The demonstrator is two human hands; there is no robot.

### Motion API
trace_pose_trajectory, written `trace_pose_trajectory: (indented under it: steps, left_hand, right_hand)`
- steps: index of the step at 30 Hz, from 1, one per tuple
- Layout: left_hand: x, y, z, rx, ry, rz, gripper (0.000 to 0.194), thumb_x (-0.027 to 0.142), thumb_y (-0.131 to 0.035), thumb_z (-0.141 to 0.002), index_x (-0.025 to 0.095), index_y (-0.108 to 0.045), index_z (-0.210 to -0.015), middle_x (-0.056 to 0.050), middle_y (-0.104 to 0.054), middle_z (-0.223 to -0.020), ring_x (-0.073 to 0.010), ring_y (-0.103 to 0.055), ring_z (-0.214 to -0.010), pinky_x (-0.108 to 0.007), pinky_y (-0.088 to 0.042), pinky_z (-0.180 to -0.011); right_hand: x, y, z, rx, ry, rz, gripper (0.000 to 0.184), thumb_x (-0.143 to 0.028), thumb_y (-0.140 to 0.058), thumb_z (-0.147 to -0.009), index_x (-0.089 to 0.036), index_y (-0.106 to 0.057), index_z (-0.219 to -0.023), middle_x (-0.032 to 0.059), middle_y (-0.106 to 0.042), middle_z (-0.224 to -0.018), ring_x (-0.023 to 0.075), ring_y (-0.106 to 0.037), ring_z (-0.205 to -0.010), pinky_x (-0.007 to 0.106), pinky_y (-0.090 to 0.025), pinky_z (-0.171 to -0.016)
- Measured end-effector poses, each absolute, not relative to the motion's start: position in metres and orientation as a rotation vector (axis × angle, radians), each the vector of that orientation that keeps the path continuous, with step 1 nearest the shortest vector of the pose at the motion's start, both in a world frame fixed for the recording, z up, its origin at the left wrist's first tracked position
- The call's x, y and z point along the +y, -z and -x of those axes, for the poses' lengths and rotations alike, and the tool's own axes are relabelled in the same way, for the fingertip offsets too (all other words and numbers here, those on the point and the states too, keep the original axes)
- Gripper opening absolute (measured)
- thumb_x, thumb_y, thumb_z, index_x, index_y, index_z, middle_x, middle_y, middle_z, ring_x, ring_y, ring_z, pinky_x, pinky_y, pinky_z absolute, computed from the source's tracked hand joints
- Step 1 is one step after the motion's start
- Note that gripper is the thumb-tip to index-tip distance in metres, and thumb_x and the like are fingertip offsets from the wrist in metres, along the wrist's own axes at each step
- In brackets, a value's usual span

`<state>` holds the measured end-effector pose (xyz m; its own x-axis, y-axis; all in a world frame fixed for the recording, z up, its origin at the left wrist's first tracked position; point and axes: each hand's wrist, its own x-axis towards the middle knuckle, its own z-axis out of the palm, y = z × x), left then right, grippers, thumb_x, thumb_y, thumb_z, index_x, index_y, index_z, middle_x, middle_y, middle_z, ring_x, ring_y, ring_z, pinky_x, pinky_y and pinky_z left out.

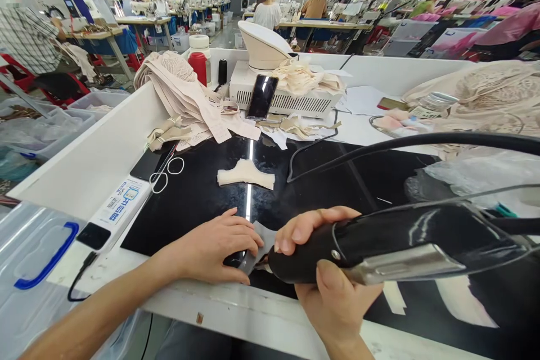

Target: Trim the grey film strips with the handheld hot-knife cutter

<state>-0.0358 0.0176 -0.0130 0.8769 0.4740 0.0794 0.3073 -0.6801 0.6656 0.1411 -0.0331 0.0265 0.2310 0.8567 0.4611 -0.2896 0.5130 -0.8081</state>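
Observation:
My left hand (217, 247) lies on the black work surface (202, 211) near its front edge, fingers stretched out. Its fingertips touch a small, thin greyish translucent piece (265, 236). My right hand (337, 301) is wrapped round a black corded handheld power tool (310, 253) with a metal lever. The tool's tip points left, close to my left fingers and the thin piece. Exactly where the tip touches is hidden. Beyond my hands lies a cream-coloured fabric piece (245, 174) with a raised middle. Pale cut strips (466, 299) lie under the tool at the right.
A heap of beige fabric strips (185, 95) is at the back left. A phone (262, 97) leans against a white vented box (291, 102). White-handled scissors (167, 173) lie at the left beside a printed white box (120, 205). A thick black cable (422, 140) arches across the right.

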Motion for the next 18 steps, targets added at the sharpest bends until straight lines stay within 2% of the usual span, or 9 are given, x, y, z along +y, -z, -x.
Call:
trace_pose_trajectory:
  steps: [4,10,14,18]
  left_hand:
    - [0.018,0.015,0.036,0.552,-0.319,-2.367,0.037,0.031,-0.079,-0.083,0.026,-0.061,-0.115,-0.003,-0.066,-0.133,-0.0244,-0.052,-0.134,-0.052,-0.012,-0.125]
    - [0.020,0.019,0.036,0.529,-0.314,-2.379,0.036,0.036,-0.079,-0.084,0.025,-0.060,-0.113,-0.003,-0.063,-0.138,-0.0233,-0.052,-0.133,-0.050,-0.010,-0.124]
    - [0.020,0.017,0.037,0.517,-0.313,-2.386,0.035,0.035,-0.076,-0.086,0.025,-0.061,-0.115,-0.004,-0.065,-0.135,-0.0241,-0.052,-0.133,-0.051,-0.012,-0.124]
    - [0.018,0.012,0.037,0.523,-0.331,-2.399,0.030,0.039,-0.079,-0.084,0.024,-0.065,-0.107,-0.003,-0.068,-0.127,-0.0238,-0.055,-0.128,-0.050,-0.014,-0.124]
  right_hand:
    - [-0.038,-0.024,-0.139,-1.056,-0.908,0.664,0.035,-0.042,-0.075,-0.084,-0.031,-0.055,-0.111,-0.0045,-0.056,-0.077,0.0138,-0.054,-0.059,0.030,-0.052,-0.055]
    - [-0.040,-0.024,-0.136,-1.102,-0.916,0.672,0.020,-0.030,-0.069,-0.091,-0.029,-0.056,-0.107,-0.0030,-0.057,-0.078,0.0143,-0.057,-0.063,0.032,-0.053,-0.062]
    - [-0.038,-0.029,-0.141,-1.087,-0.913,0.650,0.029,-0.036,-0.074,-0.088,-0.029,-0.058,-0.110,-0.0037,-0.058,-0.078,0.0135,-0.056,-0.061,0.031,-0.052,-0.059]
    - [-0.032,-0.034,-0.154,-1.036,-0.829,0.673,0.032,-0.035,-0.078,-0.083,-0.028,-0.061,-0.109,-0.0037,-0.061,-0.079,0.0137,-0.058,-0.061,0.030,-0.053,-0.057]
